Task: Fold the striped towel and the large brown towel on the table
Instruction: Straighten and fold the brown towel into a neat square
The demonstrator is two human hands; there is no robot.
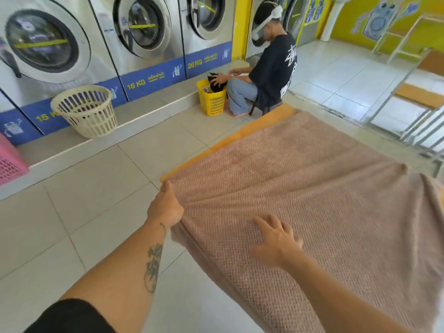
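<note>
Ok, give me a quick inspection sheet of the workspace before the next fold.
Surface: table, orange edge showing, rest under the towel.
Job's things: brown towel spread over the table, rumpled at right; striped towel not seen.
Clutter: nothing seen.
Grippers: left hand grips the towel's near-left edge; right hand rests flat on it, fingers spread.
Cables: nothing seen.
Surroundings: washing machines, cream basket, pink basket, yellow basket with a person crouching beside it.
</note>
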